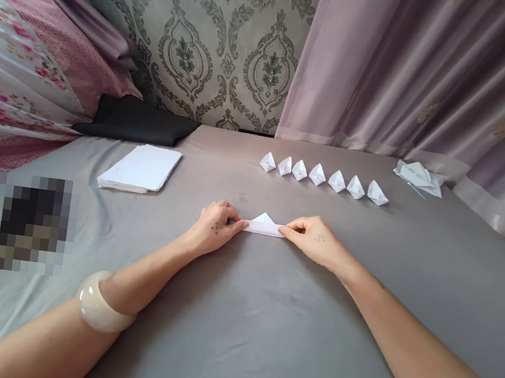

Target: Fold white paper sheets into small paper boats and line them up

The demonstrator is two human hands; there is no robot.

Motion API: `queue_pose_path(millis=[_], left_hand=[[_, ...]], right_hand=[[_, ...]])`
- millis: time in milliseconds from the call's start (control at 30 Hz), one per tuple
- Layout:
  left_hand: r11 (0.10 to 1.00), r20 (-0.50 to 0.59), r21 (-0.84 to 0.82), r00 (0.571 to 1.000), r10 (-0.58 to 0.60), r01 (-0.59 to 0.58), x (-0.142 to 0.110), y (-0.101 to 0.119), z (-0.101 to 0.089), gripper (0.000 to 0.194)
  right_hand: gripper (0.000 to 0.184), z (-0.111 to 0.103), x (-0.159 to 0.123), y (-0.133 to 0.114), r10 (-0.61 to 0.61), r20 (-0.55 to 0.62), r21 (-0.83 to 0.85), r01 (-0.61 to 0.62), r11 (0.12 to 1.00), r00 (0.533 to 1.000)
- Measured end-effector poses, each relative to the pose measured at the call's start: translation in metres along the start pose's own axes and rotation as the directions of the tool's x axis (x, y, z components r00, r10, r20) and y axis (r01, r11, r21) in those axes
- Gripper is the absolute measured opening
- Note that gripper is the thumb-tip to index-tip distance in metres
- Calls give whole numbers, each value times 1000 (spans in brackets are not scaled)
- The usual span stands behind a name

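A small piece of folded white paper [264,225] lies on the grey sheet [236,311] in the middle, with a triangular peak on its far side. My left hand [214,227] pinches its left end with closed fingers. My right hand [313,239] pinches its right end the same way. A pale bangle sits on my left forearm.
Several finished white paper boats [323,177] stand in a row behind my hands. A stack of white sheets [140,168] lies to the left, a pile of crumpled paper [419,177] at the far right. A black cushion [136,119], floral bedding and curtains border the sheet.
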State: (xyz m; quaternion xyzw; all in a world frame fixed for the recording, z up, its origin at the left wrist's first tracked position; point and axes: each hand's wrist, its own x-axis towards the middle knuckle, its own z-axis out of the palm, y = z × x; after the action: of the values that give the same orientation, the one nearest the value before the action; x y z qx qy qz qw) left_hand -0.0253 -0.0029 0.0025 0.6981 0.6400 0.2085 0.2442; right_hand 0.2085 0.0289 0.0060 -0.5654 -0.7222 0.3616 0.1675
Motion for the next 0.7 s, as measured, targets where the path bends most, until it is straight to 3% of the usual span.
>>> queue_pose_path(millis=[300,700], left_hand=[[1000,-10,0,1000,-23,23,0,0,0,30],[998,-6,-42,999,-46,46,1,-5,-1,31]], right_hand=[[32,-9,6,-1,81,95,13,-83,996,992],[31,-6,8,0,77,78,-73,-72,995,994]])
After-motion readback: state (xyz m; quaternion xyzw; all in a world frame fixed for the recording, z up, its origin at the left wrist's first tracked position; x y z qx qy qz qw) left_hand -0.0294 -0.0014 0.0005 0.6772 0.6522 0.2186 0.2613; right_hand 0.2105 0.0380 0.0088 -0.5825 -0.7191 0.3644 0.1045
